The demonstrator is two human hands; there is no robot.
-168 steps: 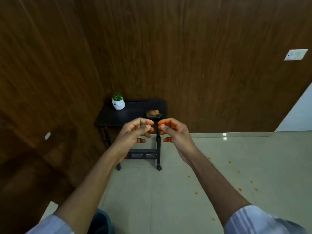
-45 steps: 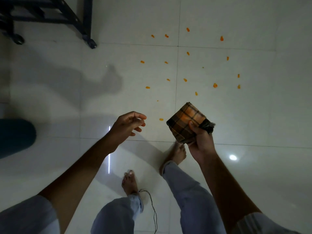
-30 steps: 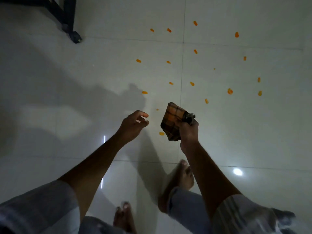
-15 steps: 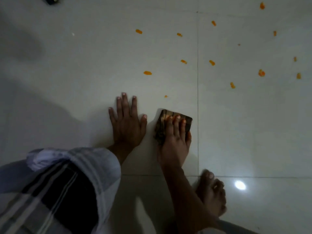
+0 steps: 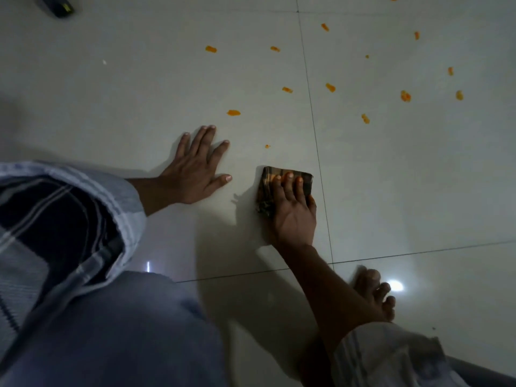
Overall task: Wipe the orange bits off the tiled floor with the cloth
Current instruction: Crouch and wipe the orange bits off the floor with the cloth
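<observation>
Pale glossy tiled floor (image 5: 418,177) fills the room, dark grout lines crossing just right of the cloth. The person is crouched low over it, striped sleeve (image 5: 64,219) bulking large at the left, a bare foot (image 5: 374,294) planted at the lower right. No writing or labels anywhere I can read. Left hand (image 5: 195,169) lies flat on the tile, fingers straight and spread, holding nothing. Right hand (image 5: 291,213) presses down on the folded plaid cloth (image 5: 284,174), fingers extended across its top, cloth flat on the floor just left of a grout line. Orange bits (image 5: 233,112) lie scattered beyond both hands, apart from the cloth; the nearest, a tiny speck (image 5: 267,146), sits just ahead of it.
</observation>
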